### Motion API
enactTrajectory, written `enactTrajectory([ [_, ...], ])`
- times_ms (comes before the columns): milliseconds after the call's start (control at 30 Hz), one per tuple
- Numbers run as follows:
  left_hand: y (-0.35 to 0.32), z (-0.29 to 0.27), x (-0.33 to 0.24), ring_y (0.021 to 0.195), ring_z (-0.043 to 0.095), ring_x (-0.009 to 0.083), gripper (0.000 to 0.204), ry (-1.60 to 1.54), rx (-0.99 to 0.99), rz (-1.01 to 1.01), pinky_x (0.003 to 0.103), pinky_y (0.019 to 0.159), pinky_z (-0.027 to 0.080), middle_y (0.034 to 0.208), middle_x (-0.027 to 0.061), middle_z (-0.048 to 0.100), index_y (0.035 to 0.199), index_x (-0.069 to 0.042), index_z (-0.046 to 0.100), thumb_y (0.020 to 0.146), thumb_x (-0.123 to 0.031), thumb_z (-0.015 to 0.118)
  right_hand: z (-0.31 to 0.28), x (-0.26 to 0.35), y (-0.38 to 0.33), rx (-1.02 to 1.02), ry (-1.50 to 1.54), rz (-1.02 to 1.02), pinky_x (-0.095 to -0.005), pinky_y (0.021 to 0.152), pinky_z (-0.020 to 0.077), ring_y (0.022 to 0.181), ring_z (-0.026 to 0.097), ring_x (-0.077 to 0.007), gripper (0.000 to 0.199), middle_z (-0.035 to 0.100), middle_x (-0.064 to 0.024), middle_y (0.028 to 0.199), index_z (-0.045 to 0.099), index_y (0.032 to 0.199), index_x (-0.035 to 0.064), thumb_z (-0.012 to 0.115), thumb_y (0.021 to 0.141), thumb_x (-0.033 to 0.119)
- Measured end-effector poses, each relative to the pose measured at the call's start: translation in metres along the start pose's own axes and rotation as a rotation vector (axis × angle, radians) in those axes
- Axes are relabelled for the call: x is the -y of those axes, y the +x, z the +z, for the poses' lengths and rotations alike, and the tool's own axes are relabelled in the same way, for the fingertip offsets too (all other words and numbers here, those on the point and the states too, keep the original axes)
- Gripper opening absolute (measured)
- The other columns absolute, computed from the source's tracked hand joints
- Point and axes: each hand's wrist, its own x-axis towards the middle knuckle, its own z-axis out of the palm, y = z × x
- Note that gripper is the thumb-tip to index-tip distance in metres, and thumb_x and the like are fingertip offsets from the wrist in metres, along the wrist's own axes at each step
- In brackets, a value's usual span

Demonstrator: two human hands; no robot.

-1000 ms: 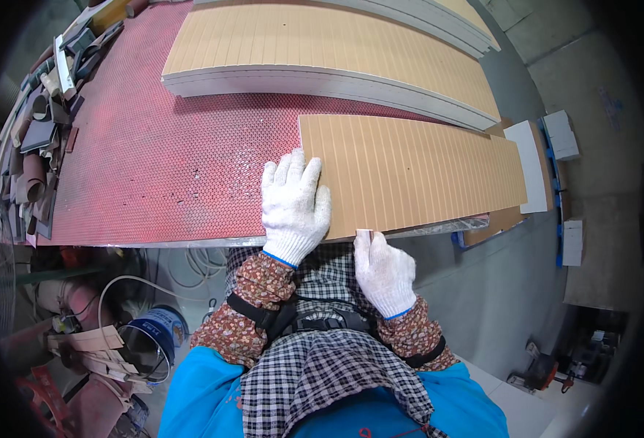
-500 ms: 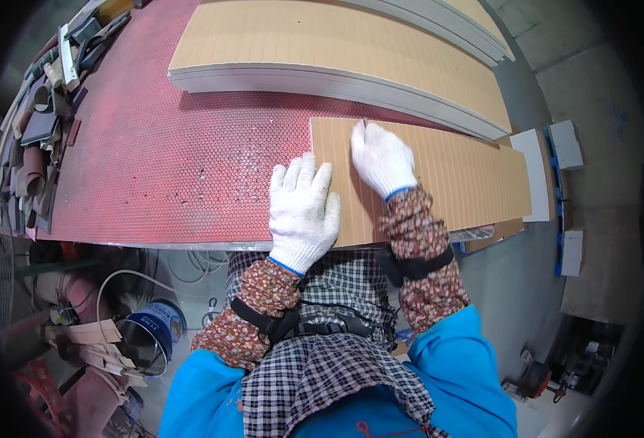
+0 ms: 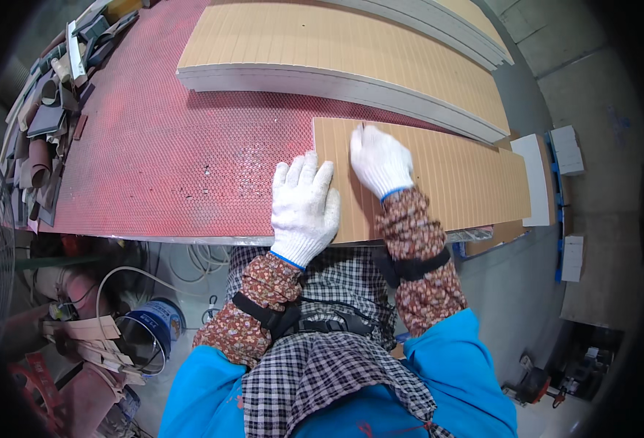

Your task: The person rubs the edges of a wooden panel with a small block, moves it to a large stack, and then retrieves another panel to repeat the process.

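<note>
A tan board [image 3: 446, 168] with fine parallel grooves lies flat along the table's near edge. My left hand [image 3: 304, 204], in a white knit glove, rests open with fingers stretched at the board's left end, partly over the red table mat. My right hand [image 3: 380, 159], gloved the same way, is closed on top of the board near its far left corner. A tiny dark bit shows at its fingers; the rest of what it holds is hidden.
Stacked grooved boards [image 3: 351, 55] with pale edges lie behind on the red mesh mat [image 3: 132, 160]. Sandpaper pieces and scraps [image 3: 48, 120] are heaped at the far left. On the floor stand a blue bucket [image 3: 163, 325] and a hose [image 3: 106, 281]; white boxes [image 3: 569, 150] are at right.
The view has shifted slightly. My right hand has slid a little leftward on the board and stays closed. My left hand keeps its place at the board's end.
</note>
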Motion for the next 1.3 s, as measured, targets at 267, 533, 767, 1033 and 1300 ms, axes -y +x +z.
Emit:
enactTrajectory([
  [267, 0.000, -0.002, 0.002, 0.123, 0.057, 0.0402, 0.041, 0.001, 0.018, -0.003, 0.054, 0.110, 0.039, 0.129, 0.0248, 0.062, 0.122, 0.005, 0.064, 0.085, -0.013, 0.065, -0.001, 0.006, -0.135, -0.141, 0.119, 0.036, -0.0410, 0.043, 0.0529, 0.047, 0.067, -0.0287, 0.031, 0.061, -0.0109, 0.052, 0.063, 0.083, 0.0082, 0.055, 0.104, 0.030],
  [533, 0.002, -0.003, -0.001, 0.119, 0.058, 0.0398, 0.039, -0.028, 0.007, 0.018, 0.052, 0.106, 0.041, 0.124, 0.0235, 0.062, 0.120, 0.005, 0.064, 0.084, -0.011, 0.064, 0.006, 0.003, -0.189, -0.128, 0.099, 0.039, -0.0391, 0.041, 0.0519, 0.043, 0.064, -0.0282, 0.031, 0.059, -0.0105, 0.049, 0.063, 0.084, 0.0057, 0.057, 0.104, 0.029],
  [767, 0.000, 0.000, 0.004, 0.119, 0.059, 0.0397, 0.039, -0.037, -0.028, 0.032, 0.052, 0.106, 0.041, 0.124, 0.0229, 0.063, 0.120, 0.004, 0.064, 0.083, -0.008, 0.064, -0.006, 0.012, -0.195, -0.042, 0.118, -0.050, -0.0400, 0.045, 0.0540, 0.052, 0.068, -0.0274, 0.022, 0.066, -0.0103, 0.074, 0.066, 0.106, 0.0066, 0.056, 0.104, 0.026],
  [1033, -0.001, 0.000, 0.005, 0.121, 0.059, 0.0393, 0.039, -0.050, -0.017, 0.022, 0.052, 0.107, 0.040, 0.125, 0.0227, 0.064, 0.120, 0.004, 0.065, 0.084, -0.008, 0.064, -0.014, 0.019, -0.180, 0.005, 0.109, -0.037, -0.0390, 0.044, 0.0527, 0.052, 0.068, -0.0257, 0.023, 0.066, -0.0099, 0.073, 0.068, 0.102, 0.0052, 0.055, 0.104, 0.025],
  [1300, -0.002, -0.002, 0.004, 0.122, 0.058, 0.0394, 0.039, -0.015, -0.024, -0.002, 0.053, 0.109, 0.039, 0.125, 0.0226, 0.064, 0.120, 0.004, 0.065, 0.083, -0.006, 0.064, 0.003, 0.013, -0.086, -0.058, 0.005, -0.097, -0.0435, 0.048, 0.0553, 0.060, 0.071, -0.0304, 0.027, 0.069, -0.0144, 0.076, 0.068, 0.099, 0.0047, 0.050, 0.104, 0.023],
])
